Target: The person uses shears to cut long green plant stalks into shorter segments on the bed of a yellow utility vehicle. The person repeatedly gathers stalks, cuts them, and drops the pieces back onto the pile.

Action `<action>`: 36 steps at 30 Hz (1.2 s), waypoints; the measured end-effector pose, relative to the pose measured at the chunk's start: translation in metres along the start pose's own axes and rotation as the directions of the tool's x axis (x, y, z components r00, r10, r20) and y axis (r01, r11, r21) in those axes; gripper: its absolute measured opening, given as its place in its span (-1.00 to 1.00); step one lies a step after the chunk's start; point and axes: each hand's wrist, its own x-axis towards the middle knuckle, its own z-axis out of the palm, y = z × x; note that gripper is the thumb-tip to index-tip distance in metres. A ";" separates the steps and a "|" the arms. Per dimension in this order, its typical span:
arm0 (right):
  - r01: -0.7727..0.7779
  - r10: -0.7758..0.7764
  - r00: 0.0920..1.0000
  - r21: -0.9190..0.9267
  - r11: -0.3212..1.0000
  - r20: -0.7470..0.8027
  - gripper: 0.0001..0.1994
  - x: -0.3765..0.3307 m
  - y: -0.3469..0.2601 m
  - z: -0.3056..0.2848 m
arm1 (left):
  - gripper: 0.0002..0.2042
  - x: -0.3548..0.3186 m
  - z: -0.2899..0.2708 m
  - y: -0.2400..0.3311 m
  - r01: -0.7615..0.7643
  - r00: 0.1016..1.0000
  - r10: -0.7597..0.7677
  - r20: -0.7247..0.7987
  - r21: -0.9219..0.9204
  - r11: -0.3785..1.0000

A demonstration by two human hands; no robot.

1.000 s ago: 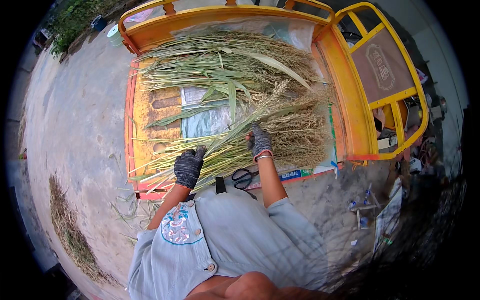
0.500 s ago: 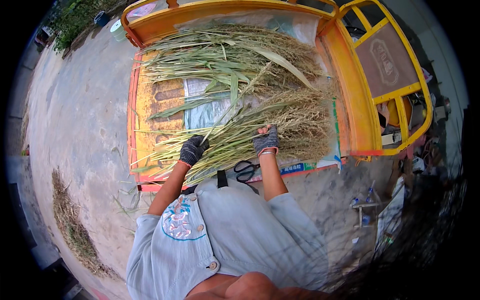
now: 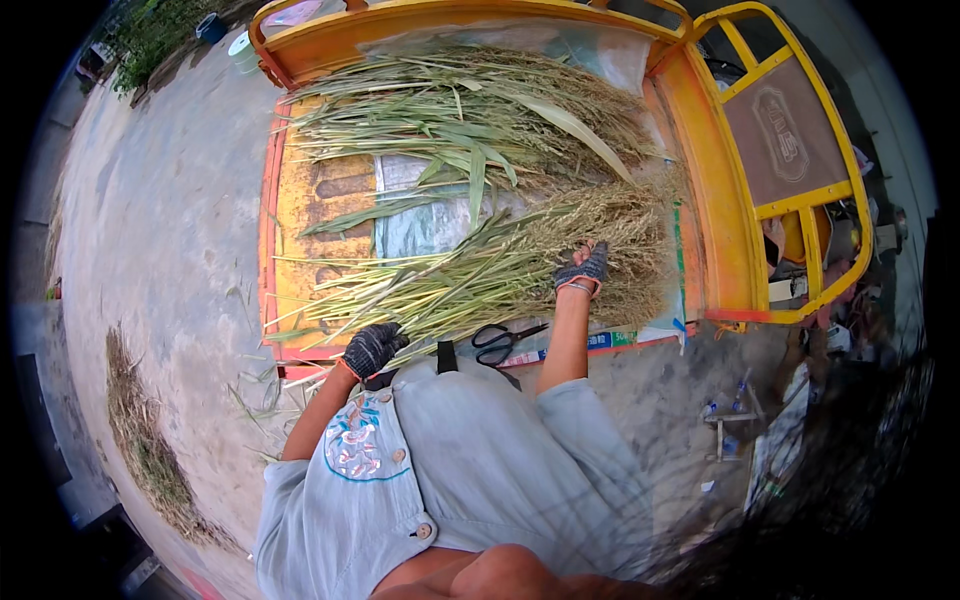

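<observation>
Two heaps of cut grass-like stalks with bushy, tan seed heads lie on the orange cart bed. My left hand [image 3: 373, 350], in a dark knitted glove, is closed at the front edge of the near stalks [image 3: 440, 288], around some of their stems. Farther right, my right hand [image 3: 583, 265], gloved with bare fingertips showing, is curled around stems just below the seed heads [image 3: 630, 225]. Black-handled scissors [image 3: 510, 338] rest on the bed's front edge between my arms. Beyond lies the far heap [image 3: 420, 115], with broad green leaves among its stalks.
Yellow rails [image 3: 815, 195] rise at the cart's right end, and an orange side wall [image 3: 480, 20] bounds its back. Plastic sheeting [image 3: 410, 235] shows between the heaps. Dry plant litter [image 3: 150, 440] lies on the concrete at left. A bucket [image 3: 210, 28] stands far left.
My right hand has moved right and farther away, up to the seed heads. My left hand has come nearer and slightly left, to the stalks' front edge. A raised seed head now lies lower.
</observation>
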 end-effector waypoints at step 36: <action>-0.309 0.366 0.897 -0.241 0.920 0.248 -0.83 -0.102 0.069 0.096 | -0.67 0.074 -0.042 0.048 -0.022 0.983 -0.016 -0.185 -0.205 0.979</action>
